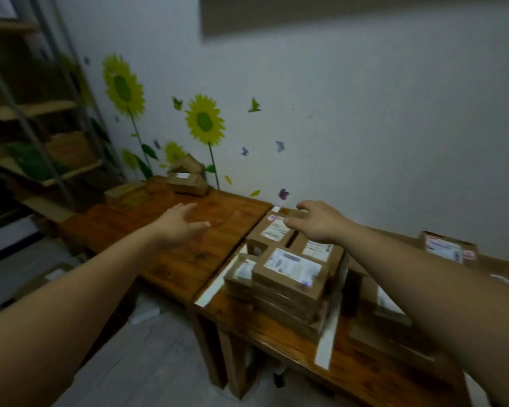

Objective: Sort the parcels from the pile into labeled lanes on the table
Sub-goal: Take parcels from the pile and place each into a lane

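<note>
The left hand (180,227) hovers with fingers straight, while the right hand (321,223), fingers loosely spread and holding nothing, reaches over the parcel (272,230) at the table's (265,333) back-left corner; stiff, probably light cardboard, best gripped across opposite sides.

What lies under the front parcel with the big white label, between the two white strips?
Under the front parcel several more flat brown boxes show only their edges. Their tops and labels are covered, so the count is unsure.
</note>
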A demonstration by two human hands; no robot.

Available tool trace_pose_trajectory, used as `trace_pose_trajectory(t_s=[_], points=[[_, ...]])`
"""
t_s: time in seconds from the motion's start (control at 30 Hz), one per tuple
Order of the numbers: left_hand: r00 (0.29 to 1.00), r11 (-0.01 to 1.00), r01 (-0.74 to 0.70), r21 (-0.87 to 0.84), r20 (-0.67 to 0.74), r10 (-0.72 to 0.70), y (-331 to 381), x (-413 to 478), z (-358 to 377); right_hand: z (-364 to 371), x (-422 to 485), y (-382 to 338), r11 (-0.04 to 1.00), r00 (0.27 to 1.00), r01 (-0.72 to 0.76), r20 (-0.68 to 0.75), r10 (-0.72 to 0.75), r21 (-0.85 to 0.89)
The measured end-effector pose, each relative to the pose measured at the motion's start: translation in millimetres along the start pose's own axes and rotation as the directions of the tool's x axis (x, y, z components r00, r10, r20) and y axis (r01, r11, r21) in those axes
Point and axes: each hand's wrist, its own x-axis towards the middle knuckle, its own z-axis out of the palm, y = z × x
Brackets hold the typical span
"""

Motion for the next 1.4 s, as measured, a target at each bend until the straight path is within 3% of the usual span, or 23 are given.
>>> trace_pose_trajectory(t_s=[0.33, 0.67, 1.17, 1.4], points=[[0.989, 0.988, 0.131, -0.075, -0.053, -0.136, -108.7, 110.9, -68.0, 60.7, 165.3, -117.7, 0.988, 0.987, 0.151, 0.046, -0.151, 0.011], [0.954, 0.955, 0.288, -0.065, -0.061, -0.292, -221.4, 218.2, -138.7, 133.1, 328.1, -238.1, 0.962, 0.94, 0.26, 0.206, -0.272, 0.082], [0.966, 0.946, 0.257, -0.196, 0.044, -0.254, -420.1, 410.4, -225.8, 271.1, 523.4, -439.8, 0.98, 0.957, 0.199, 0.211, -0.197, 0.014], [0.944, 0.907, 0.324, -0.269, 0.156, -0.291, -477.6, 499.9, -246.2, 313.8, 603.9, -487.1, 0.993, 0.959, 0.118, 0.259, -0.114, 0.002]])
